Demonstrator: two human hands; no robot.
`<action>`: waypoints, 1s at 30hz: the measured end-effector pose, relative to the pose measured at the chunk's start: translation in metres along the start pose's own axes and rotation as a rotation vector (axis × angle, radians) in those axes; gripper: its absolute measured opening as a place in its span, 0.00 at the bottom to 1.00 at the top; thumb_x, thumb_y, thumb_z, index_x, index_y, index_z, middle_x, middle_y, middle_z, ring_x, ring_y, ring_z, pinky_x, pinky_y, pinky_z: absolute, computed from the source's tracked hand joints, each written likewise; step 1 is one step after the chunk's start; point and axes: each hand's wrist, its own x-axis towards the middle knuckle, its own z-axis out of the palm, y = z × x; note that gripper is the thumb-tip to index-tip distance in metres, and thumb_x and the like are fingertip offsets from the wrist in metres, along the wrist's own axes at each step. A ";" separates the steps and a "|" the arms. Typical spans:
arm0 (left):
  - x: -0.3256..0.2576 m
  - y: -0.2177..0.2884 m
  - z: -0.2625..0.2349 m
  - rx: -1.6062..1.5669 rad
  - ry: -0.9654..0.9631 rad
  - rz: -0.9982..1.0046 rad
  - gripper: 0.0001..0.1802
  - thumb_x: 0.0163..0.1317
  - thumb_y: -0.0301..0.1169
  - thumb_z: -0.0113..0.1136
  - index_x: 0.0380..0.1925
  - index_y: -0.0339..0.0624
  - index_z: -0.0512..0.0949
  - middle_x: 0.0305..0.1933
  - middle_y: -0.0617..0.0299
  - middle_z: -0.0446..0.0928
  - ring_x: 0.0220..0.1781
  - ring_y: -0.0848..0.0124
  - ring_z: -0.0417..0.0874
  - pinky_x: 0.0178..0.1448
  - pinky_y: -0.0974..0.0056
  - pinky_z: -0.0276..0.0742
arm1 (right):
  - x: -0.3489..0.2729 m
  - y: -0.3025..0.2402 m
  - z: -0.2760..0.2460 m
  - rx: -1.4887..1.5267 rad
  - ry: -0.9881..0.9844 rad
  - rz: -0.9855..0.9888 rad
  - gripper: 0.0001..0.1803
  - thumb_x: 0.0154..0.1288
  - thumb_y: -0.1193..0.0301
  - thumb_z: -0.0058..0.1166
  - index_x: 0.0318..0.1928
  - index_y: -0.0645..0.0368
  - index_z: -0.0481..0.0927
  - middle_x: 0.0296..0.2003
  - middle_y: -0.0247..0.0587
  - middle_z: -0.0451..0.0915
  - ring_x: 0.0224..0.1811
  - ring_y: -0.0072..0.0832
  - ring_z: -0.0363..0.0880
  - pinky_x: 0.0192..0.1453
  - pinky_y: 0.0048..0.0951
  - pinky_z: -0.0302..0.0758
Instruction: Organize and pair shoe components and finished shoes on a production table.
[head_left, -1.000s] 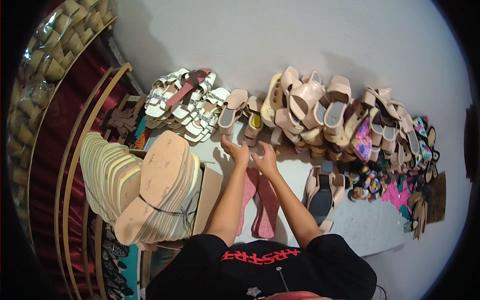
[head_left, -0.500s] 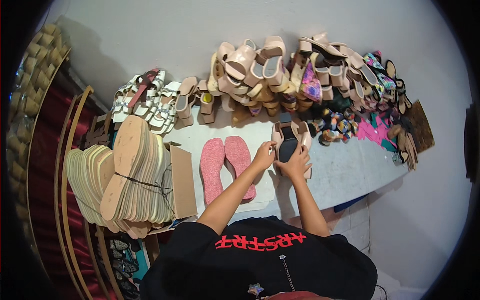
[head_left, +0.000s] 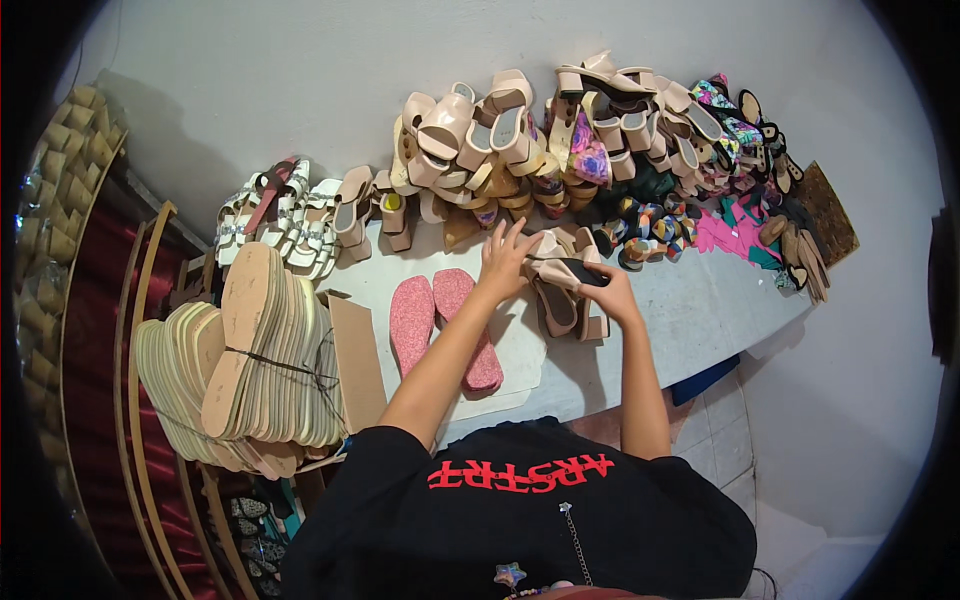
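My right hand (head_left: 613, 290) grips a beige heeled sandal (head_left: 556, 268) with a black sole, holding it tilted above the table. My left hand (head_left: 503, 262) is at the sandal's left end, fingers spread; whether its thumb touches the sandal I cannot tell. Just below the held sandal, other beige heeled sandals (head_left: 561, 316) stand on the table, partly covered by it. Left of them a pair of pink speckled soles (head_left: 411, 318) lies on a pale sheet, with my left forearm crossing over part of one.
Behind my hands, beige and flowered heeled shoes (head_left: 440, 130) are heaped along the wall. White sandals (head_left: 300, 225) stand at the back left. A tied stack of insoles (head_left: 245, 350) sits by a cardboard box (head_left: 357, 350). Multicoloured shoes (head_left: 650, 235) and pink scraps (head_left: 735, 235) lie on the right.
The sandal has turned from sole-up to a sideways tilt in my right hand. My left hand has lifted and spread its fingers. The whole view has shifted slightly.
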 end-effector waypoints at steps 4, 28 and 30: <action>0.009 -0.007 -0.033 0.171 -0.421 0.059 0.21 0.40 0.39 0.64 0.39 0.55 0.74 0.54 0.66 0.67 0.65 0.64 0.53 0.62 0.37 0.34 | 0.010 -0.031 -0.033 0.221 -0.414 0.143 0.27 0.44 0.68 0.57 0.47 0.68 0.72 0.37 0.43 0.77 0.36 0.26 0.76 0.39 0.25 0.73; -0.070 -0.022 -0.100 -1.291 0.130 -0.343 0.25 0.48 0.25 0.54 0.48 0.32 0.64 0.39 0.60 0.73 0.39 0.76 0.73 0.43 0.72 0.69 | -0.018 0.090 0.029 -0.546 0.039 0.328 0.20 0.53 0.58 0.40 0.32 0.63 0.77 0.35 0.55 0.76 0.43 0.51 0.70 0.45 0.46 0.66; -0.075 -0.026 -0.113 -1.313 0.145 -0.320 0.26 0.49 0.24 0.54 0.50 0.32 0.63 0.40 0.60 0.73 0.39 0.75 0.74 0.44 0.72 0.69 | -0.019 0.087 0.026 -0.461 0.205 0.278 0.19 0.55 0.61 0.39 0.32 0.64 0.76 0.34 0.58 0.75 0.42 0.52 0.70 0.43 0.47 0.66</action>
